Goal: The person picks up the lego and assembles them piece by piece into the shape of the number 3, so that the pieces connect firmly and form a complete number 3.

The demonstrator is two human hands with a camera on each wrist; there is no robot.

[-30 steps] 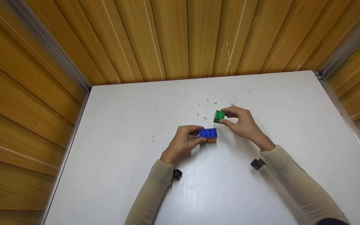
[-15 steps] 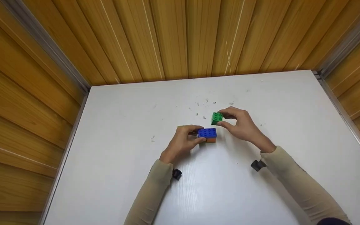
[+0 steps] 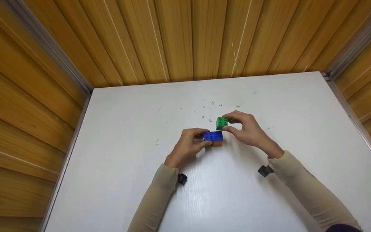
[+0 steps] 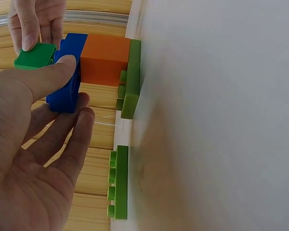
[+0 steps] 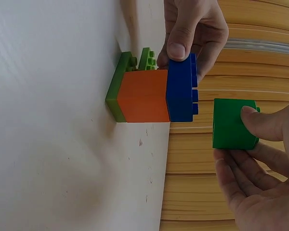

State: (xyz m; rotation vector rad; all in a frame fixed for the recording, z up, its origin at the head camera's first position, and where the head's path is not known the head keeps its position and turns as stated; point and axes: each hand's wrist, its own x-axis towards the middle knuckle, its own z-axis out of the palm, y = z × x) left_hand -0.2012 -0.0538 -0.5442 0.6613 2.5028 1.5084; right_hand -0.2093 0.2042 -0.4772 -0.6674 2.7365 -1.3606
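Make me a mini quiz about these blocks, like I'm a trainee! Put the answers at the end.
1. Which block is in the right hand? A: red. B: green. C: yellow.
2. True or false: the blue block sits on top of the orange block.
3. Fill in: the left wrist view shows ___ flat light green pieces.

Key: 1. B, the green block. 2. True. 3. Two.
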